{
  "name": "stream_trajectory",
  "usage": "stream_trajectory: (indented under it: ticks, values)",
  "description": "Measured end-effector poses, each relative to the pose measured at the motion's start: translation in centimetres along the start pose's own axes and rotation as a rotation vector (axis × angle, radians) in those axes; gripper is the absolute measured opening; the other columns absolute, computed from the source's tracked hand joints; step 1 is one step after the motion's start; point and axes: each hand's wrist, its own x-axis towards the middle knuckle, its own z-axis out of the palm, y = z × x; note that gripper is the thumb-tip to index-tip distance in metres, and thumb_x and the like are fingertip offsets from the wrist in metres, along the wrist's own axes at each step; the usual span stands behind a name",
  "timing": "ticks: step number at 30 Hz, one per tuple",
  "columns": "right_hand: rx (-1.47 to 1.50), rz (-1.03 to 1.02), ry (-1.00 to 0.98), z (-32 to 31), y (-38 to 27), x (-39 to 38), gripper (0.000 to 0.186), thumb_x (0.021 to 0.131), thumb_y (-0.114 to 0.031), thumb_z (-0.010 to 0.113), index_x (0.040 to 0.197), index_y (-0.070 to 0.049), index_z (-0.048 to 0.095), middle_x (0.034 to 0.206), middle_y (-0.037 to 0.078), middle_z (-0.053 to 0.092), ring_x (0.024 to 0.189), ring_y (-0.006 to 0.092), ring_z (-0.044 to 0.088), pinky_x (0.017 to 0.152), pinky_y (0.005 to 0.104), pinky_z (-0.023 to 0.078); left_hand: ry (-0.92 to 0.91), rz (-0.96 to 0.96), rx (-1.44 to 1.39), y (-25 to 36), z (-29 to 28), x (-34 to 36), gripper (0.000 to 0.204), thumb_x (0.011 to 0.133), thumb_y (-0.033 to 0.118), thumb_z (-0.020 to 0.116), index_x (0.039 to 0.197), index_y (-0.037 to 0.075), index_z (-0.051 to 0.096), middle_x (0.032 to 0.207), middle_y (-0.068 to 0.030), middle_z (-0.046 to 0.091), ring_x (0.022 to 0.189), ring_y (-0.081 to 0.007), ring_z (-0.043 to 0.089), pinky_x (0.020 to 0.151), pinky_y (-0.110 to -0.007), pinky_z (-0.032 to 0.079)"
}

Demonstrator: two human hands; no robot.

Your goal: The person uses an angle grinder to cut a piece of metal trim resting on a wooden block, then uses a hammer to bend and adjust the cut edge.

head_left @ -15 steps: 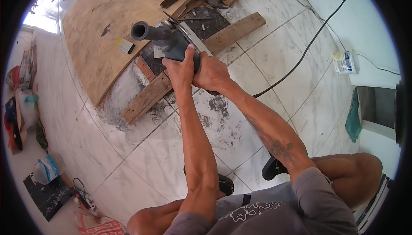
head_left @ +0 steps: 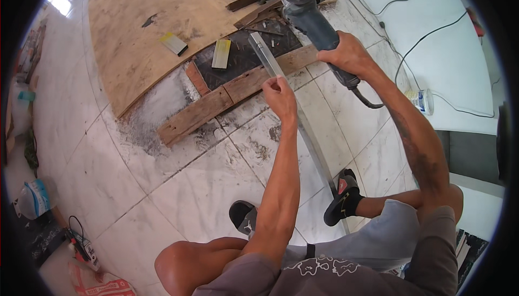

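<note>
My right hand is wrapped round the rear body of a dark angle grinder, raised to the right of the wood. The grinder's side handle points up at the top edge, and its disc shows only partly. My left hand pinches a long, thin metal profile. That profile lies across a wooden plank, its far end over a dark board and its near end beside my right foot. A short metal offcut rests on the dark board, left of the profile's end.
A plywood sheet covers the floor at far left, with another short metal piece on it. Metal strips and wood scraps lie at the back. Cables run along the right wall near a white bucket. White dust coats the tiles.
The grinder has moved up and right, now in my right hand alone. My left hand has let go of it and taken the metal profile. A short offcut now shows on the dark board.
</note>
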Motion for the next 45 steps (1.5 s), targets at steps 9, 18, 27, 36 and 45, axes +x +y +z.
stream_trajectory:
  ticks: [9, 18, 27, 36, 45]
  values:
    - [-0.432, 0.029, -0.033, -7.2, -5.7, -3.6, 0.055, 0.063, -0.032, 0.074, 0.102, 0.006, 0.062, 0.086, 0.020, 0.067, 0.075, 0.0300, 0.065, 0.072, 0.0389, 0.053, 0.028, 0.116, 0.218, 3.4, 1.9, -1.4, 0.043, 0.089, 0.023, 0.073, 0.115, -0.004, 0.052, 0.108, -0.0174, 0.056, 0.099, -0.0302, 0.058, 0.088, -0.046, 0.048]
    - [-0.442, 0.051, -0.139, -8.8, -7.9, -3.8, 0.051, 0.062, -0.030, 0.075, 0.097, 0.005, 0.062, 0.082, 0.018, 0.066, 0.072, 0.0277, 0.065, 0.071, 0.0392, 0.052, -0.202, -0.227, 0.589, -0.6, 0.2, 0.4, 0.071, 0.081, 0.025, 0.078, 0.130, -0.006, 0.038, 0.124, -0.0295, 0.049, 0.116, -0.0470, 0.055, 0.097, -0.053, 0.046]
    - [-0.179, -0.049, -0.285, -3.8, 1.4, 5.1, 0.050, 0.068, -0.028, 0.079, 0.103, 0.003, 0.062, 0.085, 0.011, 0.065, 0.075, 0.0204, 0.062, 0.073, 0.0351, 0.050, -0.203, -0.156, 0.421, -4.2, 0.1, 0.6, 0.063, 0.080, 0.026, 0.080, 0.121, -0.004, 0.043, 0.106, -0.0293, 0.064, 0.097, -0.0490, 0.065, 0.085, -0.055, 0.051]
    - [-0.016, -0.080, -0.313, -1.4, 10.0, 13.5, 0.047, 0.070, -0.025, 0.080, 0.104, 0.002, 0.062, 0.084, 0.010, 0.065, 0.075, 0.0190, 0.063, 0.073, 0.0333, 0.051, 0.053, -0.105, 0.746, -6.5, 3.6, -0.7, 0.066, 0.077, 0.026, 0.083, 0.123, -0.002, 0.044, 0.106, -0.0275, 0.063, 0.090, -0.0482, 0.064, 0.077, -0.057, 0.049]
    - [-0.150, -0.328, -0.107, 0.6, 10.6, 23.3, 0.055, 0.068, -0.030, 0.077, 0.110, 0.001, 0.061, 0.095, 0.024, 0.070, 0.091, 0.0398, 0.071, 0.080, 0.0453, 0.054, 0.183, 0.028, 0.756, -7.0, 4.1, -1.0, 0.062, 0.080, 0.026, 0.080, 0.124, 0.000, 0.044, 0.106, -0.0258, 0.064, 0.095, -0.0475, 0.065, 0.081, -0.052, 0.051]
